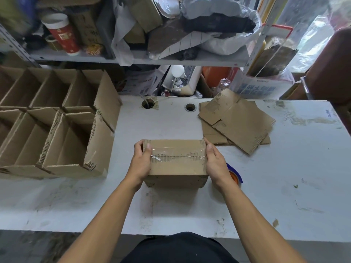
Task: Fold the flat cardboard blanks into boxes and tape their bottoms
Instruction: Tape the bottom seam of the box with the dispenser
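A folded cardboard box [177, 162] stands bottom-up in the middle of the white table [284, 168], a strip of clear tape across its closed flaps. My left hand [141, 160] grips its left side, thumb on top over the tape end. My right hand [215, 162] grips its right side, thumb along the top edge. A pile of flat cardboard blanks [237, 122] lies at the back right of the table. A tape roll with a blue and orange core [235, 175] lies just behind my right wrist, partly hidden.
Several finished open boxes [62, 133] stand in rows at the table's left. Two cable holes [169, 105] sit near the back edge. A cluttered metal shelf [133, 57] rises behind. A brown chair back [330, 69] is at far right.
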